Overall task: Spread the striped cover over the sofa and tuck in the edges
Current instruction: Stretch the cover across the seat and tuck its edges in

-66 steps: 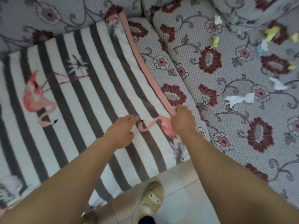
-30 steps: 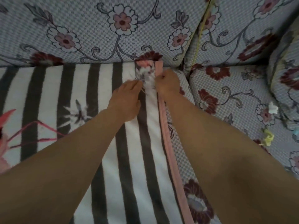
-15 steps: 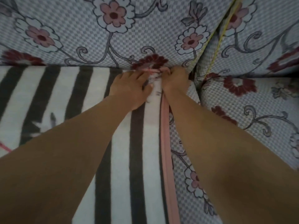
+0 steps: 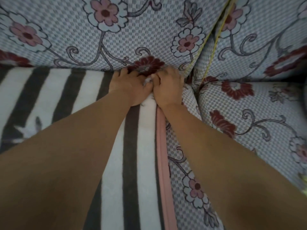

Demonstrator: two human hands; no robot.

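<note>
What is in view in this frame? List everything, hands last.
cover: one, black and white stripes, spread on the left seat, its far corner at the crease under the back cushion.
trim: one, pink, along the cover's right edge.
back cushions: two, grey check with pink and dark red flowers, across the top.
seat cushions: two, same floral fabric; the left one mostly under the cover.
piping: yellow, between the back cushions.
left hand: fingers at the crease, on the cover's corner.
right hand: fingers curled on the corner beside the trim.
</note>
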